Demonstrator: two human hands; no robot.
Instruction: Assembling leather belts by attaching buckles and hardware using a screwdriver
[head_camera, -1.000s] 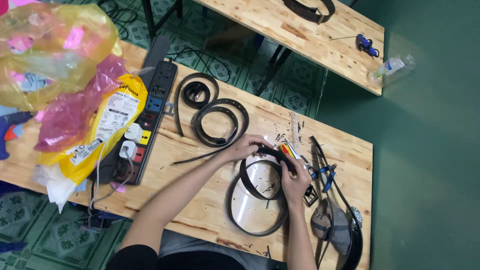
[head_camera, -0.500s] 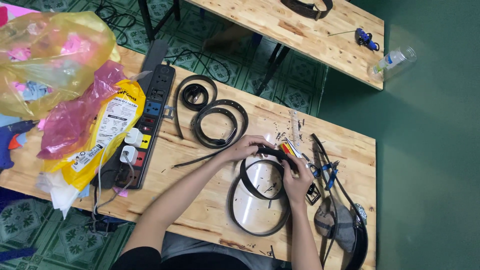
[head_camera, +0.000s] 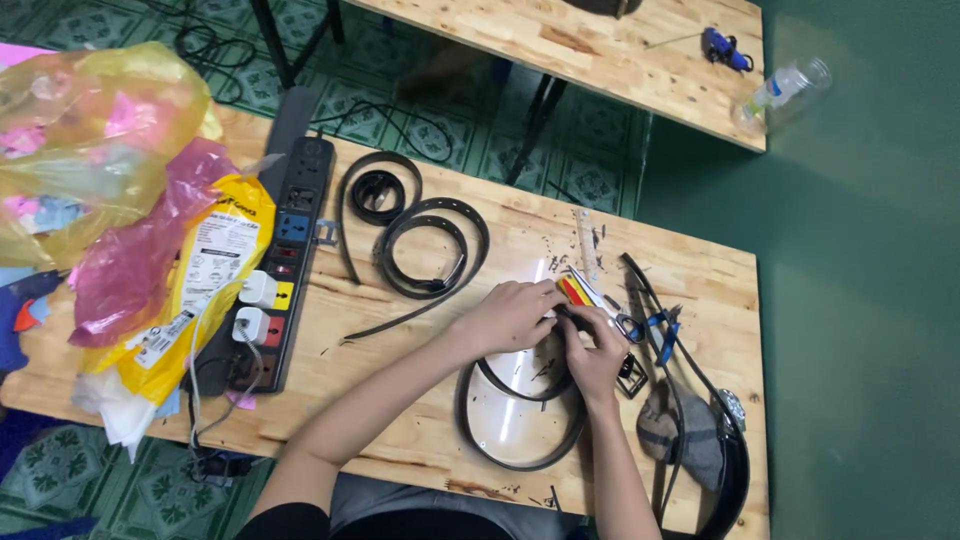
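Both hands meet over the middle of the wooden table (head_camera: 420, 420). The left hand (head_camera: 510, 315) is curled shut, knuckles up, its fingertips hidden; what it grips cannot be made out. The right hand (head_camera: 592, 350) is also closed, pinching the top of a dark belt (head_camera: 520, 455) whose loop lies on the table just below the hands, partly covered by them. Beside the right hand lie scissors (head_camera: 600, 300) and a buckle (head_camera: 632, 375). A coiled belt (head_camera: 430, 250) and power strip (head_camera: 285, 250) lie to the left.
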